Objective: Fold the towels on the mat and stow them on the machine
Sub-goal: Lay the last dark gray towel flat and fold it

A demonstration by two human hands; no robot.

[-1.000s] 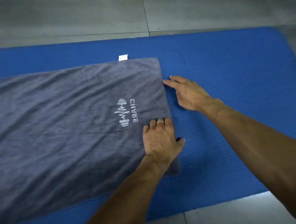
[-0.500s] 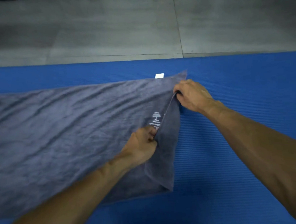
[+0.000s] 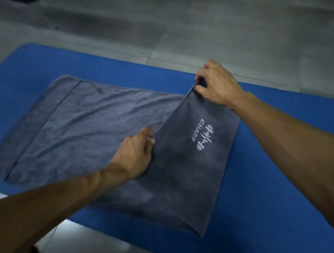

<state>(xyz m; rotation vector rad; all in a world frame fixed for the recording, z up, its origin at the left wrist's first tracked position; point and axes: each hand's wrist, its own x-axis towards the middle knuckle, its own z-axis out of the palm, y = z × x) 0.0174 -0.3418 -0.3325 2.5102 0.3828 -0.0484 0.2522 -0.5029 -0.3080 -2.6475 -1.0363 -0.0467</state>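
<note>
While the grey towel lies spread on the blue mat, its logo end raised, the left hand and right hand each pinch a corner there, a sound hold since the soft, light cloth looks limp and sags between grips.

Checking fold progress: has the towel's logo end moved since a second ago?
Yes. The logo end was flat on the mat; now both hands, left and right, grip it, lifted and flipped toward the towel's other end.
</note>
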